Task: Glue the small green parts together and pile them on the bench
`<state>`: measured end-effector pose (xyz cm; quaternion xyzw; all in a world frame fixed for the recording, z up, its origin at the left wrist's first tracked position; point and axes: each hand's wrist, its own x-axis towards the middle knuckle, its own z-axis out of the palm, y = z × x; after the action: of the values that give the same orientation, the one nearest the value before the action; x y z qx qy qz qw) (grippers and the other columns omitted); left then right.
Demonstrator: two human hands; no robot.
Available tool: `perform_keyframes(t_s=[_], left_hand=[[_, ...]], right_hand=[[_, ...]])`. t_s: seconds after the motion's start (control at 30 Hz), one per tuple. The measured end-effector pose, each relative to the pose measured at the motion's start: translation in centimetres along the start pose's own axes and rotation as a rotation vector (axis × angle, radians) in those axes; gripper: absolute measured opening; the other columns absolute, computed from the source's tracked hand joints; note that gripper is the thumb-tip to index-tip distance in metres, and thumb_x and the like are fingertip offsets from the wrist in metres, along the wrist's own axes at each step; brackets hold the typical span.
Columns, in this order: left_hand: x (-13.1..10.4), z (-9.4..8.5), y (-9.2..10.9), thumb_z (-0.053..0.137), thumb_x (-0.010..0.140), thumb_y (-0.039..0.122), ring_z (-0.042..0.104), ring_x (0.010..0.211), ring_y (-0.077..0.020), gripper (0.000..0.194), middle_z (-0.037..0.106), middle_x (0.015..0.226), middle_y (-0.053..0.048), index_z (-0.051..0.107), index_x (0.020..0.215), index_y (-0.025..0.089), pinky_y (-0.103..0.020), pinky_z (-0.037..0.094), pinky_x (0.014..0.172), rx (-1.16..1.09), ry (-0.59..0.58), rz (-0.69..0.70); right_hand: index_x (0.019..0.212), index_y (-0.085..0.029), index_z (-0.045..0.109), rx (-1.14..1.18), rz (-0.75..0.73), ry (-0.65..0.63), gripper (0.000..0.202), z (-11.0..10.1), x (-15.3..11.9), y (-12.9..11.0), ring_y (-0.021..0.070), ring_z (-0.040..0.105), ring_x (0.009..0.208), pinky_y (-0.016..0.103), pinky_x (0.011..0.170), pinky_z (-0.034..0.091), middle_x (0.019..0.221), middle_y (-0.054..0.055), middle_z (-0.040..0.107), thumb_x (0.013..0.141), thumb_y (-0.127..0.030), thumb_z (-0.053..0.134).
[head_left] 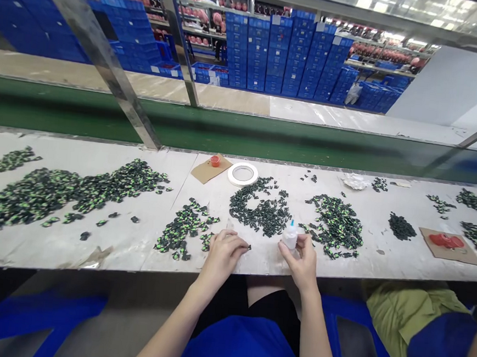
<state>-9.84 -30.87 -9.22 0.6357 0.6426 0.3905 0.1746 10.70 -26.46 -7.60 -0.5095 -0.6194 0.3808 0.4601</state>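
Observation:
My left hand (225,254) rests near the table's front edge, its fingers pinched on a small dark part (249,247). In my right hand (301,260) is a small white bottle (289,237) with a blue tip, held upright between thumb and fingers just above the table. Beyond both hands lies a pile of small black parts (266,216). Left of my left hand is a heap of black-and-green parts (183,229); a similar black-and-green heap (340,225) spreads to the right of the bottle.
A white tape roll (231,174) and a red cup (215,161) on cardboard (202,173) stand farther back. A long heap of parts (47,191) covers the left. At right are red items (446,240) on cardboard and a seated co-worker's arm (475,351). A green conveyor (242,132) runs behind.

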Motion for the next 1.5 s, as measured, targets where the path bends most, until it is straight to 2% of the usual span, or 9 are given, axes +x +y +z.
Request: perform_keyframes(t_s=[0.1,0.23,0.37,0.63,1.5], left_hand=[[-0.1,0.3,0.6,0.066,0.076,0.02,0.065,0.087,-0.025,0.007,0.075,0.08,-0.003,0.07,0.074,0.025,-0.041,0.039,0.083,-0.029,0.029,-0.03],[-0.4,0.6,0.8,0.067,0.077,0.022,0.07,0.077,-0.0213,0.002,0.076,0.079,-0.002,0.068,0.079,0.023,-0.039,0.039,0.084,-0.053,0.069,-0.073],[-0.8,0.7,0.8,0.068,0.077,0.02,0.071,0.076,-0.0213,0.003,0.077,0.079,-0.001,0.066,0.076,0.022,-0.04,0.037,0.086,-0.044,0.101,-0.088],[-1.0,1.0,0.7,0.066,0.08,0.025,0.071,0.075,-0.0219,0.004,0.077,0.078,-0.002,0.066,0.077,0.023,-0.043,0.035,0.09,-0.021,0.143,-0.062],[-0.9,0.9,1.1,0.067,0.078,0.022,0.071,0.076,-0.0244,0.003,0.077,0.077,-0.002,0.066,0.076,0.025,-0.047,0.03,0.095,-0.011,0.158,-0.081]], right_hand=[[0.082,-0.019,0.059,0.168,0.021,0.049,0.029,0.6,-0.6,0.2,0.0164,0.06,0.062,0.026,0.056,0.047,0.071,0.001,0.066,0.068,-0.042,0.073],[0.071,-0.017,0.063,0.346,0.109,0.159,0.031,1.2,-0.3,0.8,0.0169,0.059,0.06,0.028,0.057,0.047,0.065,0.002,0.065,0.069,-0.048,0.069],[0.067,-0.017,0.062,0.256,0.178,0.17,0.034,1.7,0.0,0.5,0.0148,0.055,0.056,0.025,0.053,0.044,0.06,0.001,0.062,0.071,-0.049,0.067],[0.066,-0.016,0.065,0.042,0.102,0.057,0.033,2.0,-0.3,-0.5,0.0151,0.054,0.056,0.025,0.053,0.044,0.058,0.001,0.063,0.075,-0.049,0.063],[0.067,-0.016,0.07,0.08,0.143,0.026,0.03,2.0,-0.1,-0.9,0.0173,0.059,0.059,0.027,0.056,0.046,0.063,0.003,0.068,0.072,-0.045,0.066]])
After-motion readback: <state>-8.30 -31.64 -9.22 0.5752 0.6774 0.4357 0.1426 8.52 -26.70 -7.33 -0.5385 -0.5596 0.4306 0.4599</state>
